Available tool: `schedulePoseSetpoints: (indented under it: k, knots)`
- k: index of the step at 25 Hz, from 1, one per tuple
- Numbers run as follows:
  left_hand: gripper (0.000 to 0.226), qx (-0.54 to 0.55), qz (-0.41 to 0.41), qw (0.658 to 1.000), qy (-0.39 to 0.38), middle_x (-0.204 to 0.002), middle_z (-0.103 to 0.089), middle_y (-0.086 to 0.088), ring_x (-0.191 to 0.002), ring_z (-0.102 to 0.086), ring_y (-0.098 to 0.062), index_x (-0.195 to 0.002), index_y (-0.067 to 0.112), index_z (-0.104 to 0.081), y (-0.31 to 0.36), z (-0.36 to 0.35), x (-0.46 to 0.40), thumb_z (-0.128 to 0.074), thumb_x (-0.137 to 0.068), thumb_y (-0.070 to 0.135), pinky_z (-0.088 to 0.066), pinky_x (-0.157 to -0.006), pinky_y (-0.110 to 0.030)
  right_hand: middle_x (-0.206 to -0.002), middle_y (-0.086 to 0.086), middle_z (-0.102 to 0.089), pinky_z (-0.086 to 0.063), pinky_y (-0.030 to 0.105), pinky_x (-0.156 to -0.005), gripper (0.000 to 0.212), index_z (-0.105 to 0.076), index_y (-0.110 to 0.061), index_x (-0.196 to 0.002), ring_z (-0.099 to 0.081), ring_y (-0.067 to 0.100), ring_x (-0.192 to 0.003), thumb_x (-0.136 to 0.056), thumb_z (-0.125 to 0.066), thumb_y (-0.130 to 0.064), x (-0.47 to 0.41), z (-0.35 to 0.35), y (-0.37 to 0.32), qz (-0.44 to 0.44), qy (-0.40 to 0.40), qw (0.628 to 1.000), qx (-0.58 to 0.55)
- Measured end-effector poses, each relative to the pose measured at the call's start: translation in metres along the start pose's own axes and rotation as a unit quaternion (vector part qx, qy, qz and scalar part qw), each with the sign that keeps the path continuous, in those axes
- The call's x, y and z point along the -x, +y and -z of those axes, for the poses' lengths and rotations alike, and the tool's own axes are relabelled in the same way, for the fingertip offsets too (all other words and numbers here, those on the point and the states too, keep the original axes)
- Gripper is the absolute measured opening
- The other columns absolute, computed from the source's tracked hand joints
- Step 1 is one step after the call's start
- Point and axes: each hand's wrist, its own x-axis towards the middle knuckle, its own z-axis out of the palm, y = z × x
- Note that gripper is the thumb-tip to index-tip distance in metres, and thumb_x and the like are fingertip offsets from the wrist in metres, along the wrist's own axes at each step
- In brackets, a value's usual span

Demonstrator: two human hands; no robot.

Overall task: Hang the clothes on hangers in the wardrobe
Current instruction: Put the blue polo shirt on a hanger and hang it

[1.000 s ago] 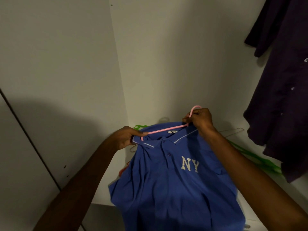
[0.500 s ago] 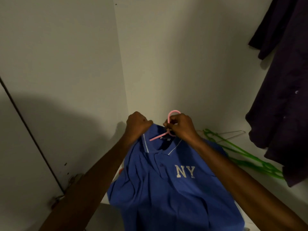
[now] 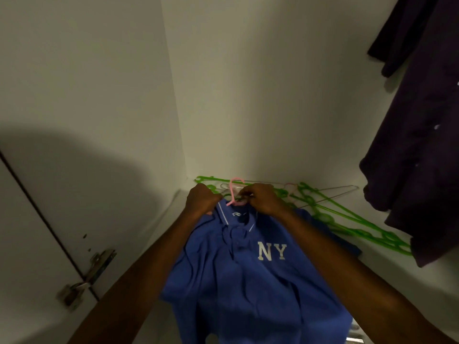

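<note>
Both hands' grip at collar, blue NY polo shirt [image 3: 248, 269], pink hanger [image 3: 233, 192]

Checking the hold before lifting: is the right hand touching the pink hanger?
Touching. The head view shows the right hand pinching the pink hanger at its neck.

The wardrobe was dimly lit from behind the camera, a broad soft shadow [image 3: 74, 175] fell across the left wall [image 3: 87, 83], edges bowed with wide-angle distortion, and the lower corners looked slightly blurred.
</note>
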Motion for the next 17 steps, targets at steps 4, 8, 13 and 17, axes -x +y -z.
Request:
schedulePoseSetpoints:
  k: [4, 8, 13, 17]
  knots:
    - [0.023, -0.114, -0.056, 0.99, 0.057, -0.099, -0.074, -0.005, -0.093, -0.07, -0.024, -0.097, 0.012, -0.075, -0.026, -0.008, 0.011, -0.081, -0.078, 0.024, -0.057, -0.076, -0.033, -0.092, 0.008, -0.078, -0.059, 0.043, -0.082, 0.012, -0.079, -0.013, -0.094, -0.073, 0.026, -0.088, -0.085, -0.074, -0.006, 0.021, -0.008, 0.039, -0.06, 0.158, 0.982, -0.086]
    - [0.027, -0.23, -0.047, 0.972, 0.028, -0.108, -0.072, -0.007, -0.099, -0.068, -0.027, -0.106, 0.013, -0.071, -0.043, -0.019, 0.006, -0.074, -0.088, 0.032, -0.052, -0.074, -0.031, -0.107, 0.008, -0.075, -0.052, 0.044, -0.093, 0.027, -0.075, -0.014, -0.107, -0.068, 0.03, -0.102, -0.086, -0.078, -0.032, 0.039, -0.018, 0.081, -0.134, 0.101, 0.986, 0.024]
    - [0.024, -0.309, -0.067, 0.949, 0.003, -0.104, -0.073, -0.006, -0.095, -0.069, -0.025, -0.097, 0.012, -0.071, -0.056, -0.029, -0.001, -0.067, -0.094, 0.036, -0.048, -0.067, -0.03, -0.107, 0.007, -0.071, -0.039, 0.042, -0.093, 0.018, -0.076, -0.024, -0.105, -0.058, 0.033, -0.111, -0.096, -0.064, -0.033, 0.049, -0.028, 0.105, -0.14, 0.095, 0.973, 0.155]
    - [0.026, -0.318, -0.113, 0.941, 0.036, -0.097, -0.068, -0.005, -0.09, -0.066, -0.025, -0.09, 0.013, -0.063, -0.059, -0.026, 0.0, -0.059, -0.098, 0.038, -0.036, -0.062, -0.028, -0.099, 0.008, -0.073, -0.039, 0.042, -0.089, 0.011, -0.078, -0.02, -0.098, -0.06, 0.034, -0.106, -0.095, -0.069, -0.026, 0.048, -0.023, 0.107, -0.12, 0.195, 0.971, 0.073]
